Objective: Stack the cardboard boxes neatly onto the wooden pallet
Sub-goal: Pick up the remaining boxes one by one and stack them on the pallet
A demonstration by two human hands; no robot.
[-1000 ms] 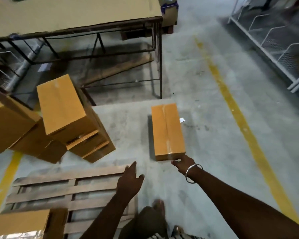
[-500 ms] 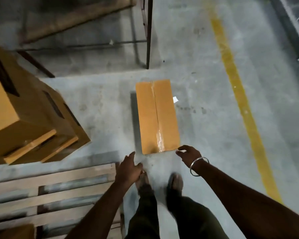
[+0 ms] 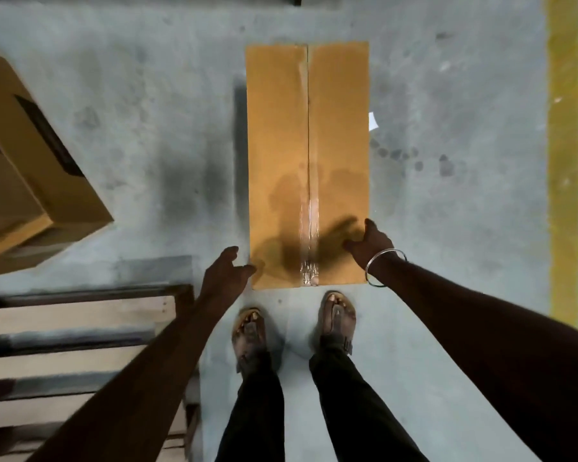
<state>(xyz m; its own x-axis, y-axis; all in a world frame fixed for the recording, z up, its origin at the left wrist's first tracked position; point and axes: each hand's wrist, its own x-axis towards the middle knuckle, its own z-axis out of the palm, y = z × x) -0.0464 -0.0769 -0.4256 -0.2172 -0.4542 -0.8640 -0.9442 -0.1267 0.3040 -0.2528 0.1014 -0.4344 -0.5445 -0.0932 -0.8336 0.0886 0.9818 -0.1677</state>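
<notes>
On the grey concrete floor [image 3: 141, 135], both hands are closing in: right hand [image 3: 369, 245] now cupping the taped cardboard box [image 3: 281, 145], left hand [image 3: 224, 278] spread beside its corner, pickup imminent.

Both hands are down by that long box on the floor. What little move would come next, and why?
Probably closing the left hand onto the box's near left corner. The right hand already rests on the long box at its right edge, while the left only reaches its corner. The box must go onto the pallet beside it.

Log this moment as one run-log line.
phase: reaching | target: long box on floor | left hand open beside it | right hand on its edge | pallet left
</notes>
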